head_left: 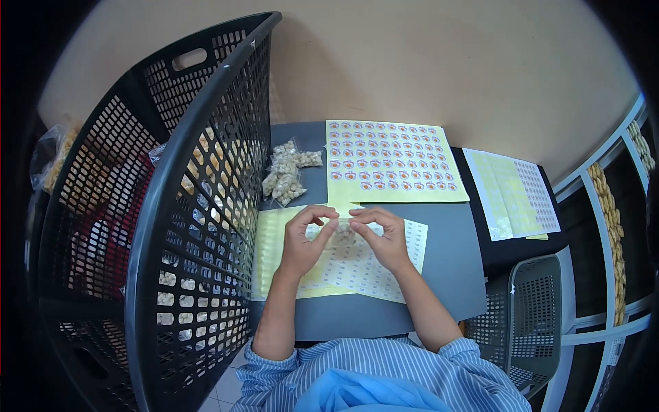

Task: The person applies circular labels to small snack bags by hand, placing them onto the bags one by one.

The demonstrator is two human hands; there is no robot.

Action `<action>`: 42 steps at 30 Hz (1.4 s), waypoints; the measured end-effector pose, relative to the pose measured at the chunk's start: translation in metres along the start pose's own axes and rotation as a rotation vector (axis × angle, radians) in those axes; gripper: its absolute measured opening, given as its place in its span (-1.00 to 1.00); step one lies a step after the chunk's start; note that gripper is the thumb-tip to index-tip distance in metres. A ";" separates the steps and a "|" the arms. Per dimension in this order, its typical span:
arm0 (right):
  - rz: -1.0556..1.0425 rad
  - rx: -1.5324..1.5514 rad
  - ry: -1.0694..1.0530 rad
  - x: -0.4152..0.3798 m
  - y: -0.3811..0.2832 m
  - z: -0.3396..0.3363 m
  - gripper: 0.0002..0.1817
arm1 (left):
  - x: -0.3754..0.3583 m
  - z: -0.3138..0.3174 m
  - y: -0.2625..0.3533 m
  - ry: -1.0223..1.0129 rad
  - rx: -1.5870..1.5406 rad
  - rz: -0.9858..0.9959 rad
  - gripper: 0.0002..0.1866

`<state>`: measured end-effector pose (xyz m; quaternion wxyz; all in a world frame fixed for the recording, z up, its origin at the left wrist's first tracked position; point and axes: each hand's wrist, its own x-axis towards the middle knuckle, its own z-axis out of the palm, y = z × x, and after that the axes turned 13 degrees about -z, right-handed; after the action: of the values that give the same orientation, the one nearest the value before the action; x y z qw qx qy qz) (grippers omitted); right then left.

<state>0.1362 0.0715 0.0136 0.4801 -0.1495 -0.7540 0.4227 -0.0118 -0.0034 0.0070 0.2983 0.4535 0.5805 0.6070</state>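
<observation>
My left hand (304,242) and my right hand (386,240) face each other over the grey table, thumbs and fingertips pinched. Between them hangs a small clear plastic bag (345,240) with pale bits in it, held near its top edge by both hands. Under the hands lies a sheet of small printed labels (384,271), with bare yellowish backing showing on its left. Just beyond, a larger sheet of round red-and-white stickers (391,156) lies flat; some stickers are gone from its lower left. Clear bags of pale chunky pieces (285,180) are piled at the back left.
A tall dark perforated basket (237,137) stands close on my left, with filled bags inside. To the right, another sticker sheet (508,192) lies on a black surface. Below it is a second basket (539,302), beside a pale rack (604,233). A wall closes off the back.
</observation>
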 end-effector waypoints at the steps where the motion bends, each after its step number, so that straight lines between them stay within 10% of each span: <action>1: 0.028 0.023 0.003 0.000 0.001 -0.001 -0.95 | 0.001 -0.005 -0.002 -0.009 0.042 0.021 -0.92; 17: -0.134 -0.140 0.011 0.002 -0.007 0.007 -0.83 | 0.003 -0.014 0.001 0.007 -0.115 -0.050 -0.83; 23: -0.045 -0.331 -0.093 -0.004 0.023 0.000 -0.75 | 0.000 -0.044 0.005 -0.060 0.311 -0.664 -0.59; 34: 0.062 -0.214 -0.193 -0.009 0.023 0.007 -0.68 | -0.003 -0.034 -0.003 -0.195 0.155 -0.720 -0.41; 42: -0.064 -0.217 -0.265 -0.011 0.029 0.005 -0.67 | 0.001 -0.029 -0.011 -0.376 -0.040 -0.654 -0.66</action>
<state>0.1320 0.0790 -0.0168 0.3707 -0.1191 -0.8564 0.3392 -0.0399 -0.0133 -0.0009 0.5864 0.3418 0.6176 0.3974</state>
